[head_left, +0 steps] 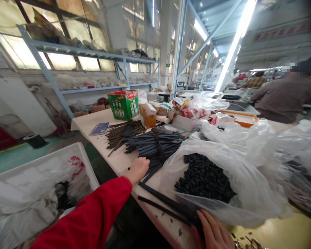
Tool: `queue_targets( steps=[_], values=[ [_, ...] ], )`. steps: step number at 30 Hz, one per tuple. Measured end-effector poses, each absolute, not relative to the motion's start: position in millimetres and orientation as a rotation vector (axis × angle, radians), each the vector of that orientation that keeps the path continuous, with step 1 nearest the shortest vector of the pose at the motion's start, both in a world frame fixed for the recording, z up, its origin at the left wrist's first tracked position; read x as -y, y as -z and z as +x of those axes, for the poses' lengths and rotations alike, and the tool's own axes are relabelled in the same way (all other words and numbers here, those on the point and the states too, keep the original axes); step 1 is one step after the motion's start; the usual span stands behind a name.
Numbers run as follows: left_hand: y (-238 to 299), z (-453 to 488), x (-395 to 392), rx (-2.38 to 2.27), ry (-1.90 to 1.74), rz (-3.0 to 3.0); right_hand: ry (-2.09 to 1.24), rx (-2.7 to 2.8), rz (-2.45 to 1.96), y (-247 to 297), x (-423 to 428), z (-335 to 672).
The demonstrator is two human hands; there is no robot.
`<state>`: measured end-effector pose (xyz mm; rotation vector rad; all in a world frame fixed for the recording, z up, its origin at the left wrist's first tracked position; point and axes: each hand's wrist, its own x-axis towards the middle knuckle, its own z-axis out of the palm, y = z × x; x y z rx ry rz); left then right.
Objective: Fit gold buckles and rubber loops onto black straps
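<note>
My left hand (138, 170) is closed, its fingers curled, at the near end of a pile of long flat black strips (158, 143). A small dark tip shows beside the hand; what the fingers hold, if anything, is hidden. At the bottom, my right hand (214, 231) is wrapped round a few black strips (168, 204) that stretch along the table edge toward my left hand. Beside these strips lies an open clear plastic bag (251, 180) with many short black pieces (204, 178) inside. Some tiny black scraps are scattered near the edge.
Brownish strips (124, 133), a blue booklet (100, 128) and a green carton (123, 105) are farther back on the table (89, 119). A white bin (89, 162) with plastic bags stands at left. Metal parts (251, 243) lie bottom right. Another person (282, 93) sits at right.
</note>
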<state>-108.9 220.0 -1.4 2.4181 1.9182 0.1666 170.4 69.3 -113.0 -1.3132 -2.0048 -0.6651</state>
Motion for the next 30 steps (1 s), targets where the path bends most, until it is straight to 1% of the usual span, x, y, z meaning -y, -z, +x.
queue_targets(
  steps=[3, 6, 8, 10, 11, 12, 14, 15, 17, 19, 23, 28, 30],
  values=[
    [-18.8, -118.8, -207.3, -1.944, -0.240, 2.279, 0.652, 1.962, -1.283, 101.6, -64.0, 171.0],
    [-41.5, -124.4, -183.7, -1.905, -0.293, 2.092, 0.626, 1.928, -1.157, 86.2, -53.5, 168.7],
    [-52.6, -122.3, -154.4, -1.836, -0.302, 1.979, 0.490, 1.937, -1.095, 76.8, -42.4, 160.3],
    [-56.2, -115.5, -115.5, -1.730, -0.310, 1.873, 0.112, 1.905, -1.131, 67.4, -29.3, 143.1],
    [-55.1, -110.9, -94.4, -1.652, -0.328, 1.814, -0.179, 1.832, -1.191, 62.3, -22.9, 131.9],
    [-52.3, -105.9, -73.6, -1.503, -0.403, 1.636, -0.473, 1.725, -1.250, 56.8, -17.3, 120.0],
    [-44.2, -95.9, -36.4, -1.332, -0.446, 1.480, -0.981, 1.520, -1.274, 44.9, -9.2, 98.4],
    [-40.1, -91.3, -21.4, -1.292, -0.430, 1.457, -1.188, 1.412, -1.249, 39.2, -6.9, 90.4],
    [-33.8, -83.7, 0.0, -1.268, -0.342, 1.490, -1.471, 1.231, -1.169, 29.2, -5.0, 81.9],
    [-30.7, -79.3, 10.2, -1.252, -0.250, 1.528, -1.597, 1.118, -1.117, 22.3, -5.2, 82.0],
    [-30.3, -76.8, 2.4, -1.152, -0.161, 1.540, -1.696, 1.027, -1.153, 19.3, -6.9, 88.1],
    [-29.2, -61.8, -42.0, -1.072, -0.457, 1.428, -1.842, 1.044, -1.103, 25.8, -8.6, 78.3],
    [-28.6, -51.9, -60.2, -1.085, -0.497, 1.312, -1.887, 1.116, -1.104, 24.1, -12.4, 79.2]
  ],
)
